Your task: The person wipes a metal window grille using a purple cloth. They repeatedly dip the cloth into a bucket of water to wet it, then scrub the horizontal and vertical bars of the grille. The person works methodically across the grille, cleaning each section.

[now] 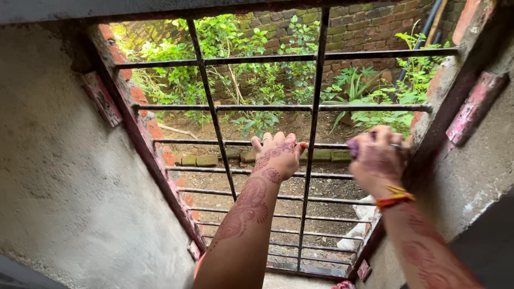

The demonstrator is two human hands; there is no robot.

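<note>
A rough grey plastered wall (pixel 69 176) frames a window filled by a dark metal grille (pixel 316 107) of upright and level bars. Beyond it lie a brick wall (pixel 364 32), green plants (pixel 251 69) and bare soil. The left hand (pixel 276 155) curls its grip around a level bar (pixel 230 143), whose long axis runs left to right. The right hand (pixel 375 158), blurred, closes near the same bar's right end by the frame; what it pinches cannot be told. An orange bangle (pixel 395 200) circles its wrist.

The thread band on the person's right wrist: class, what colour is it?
Orange thread band with a yellow piece above it, seen best in the head view.
</note>
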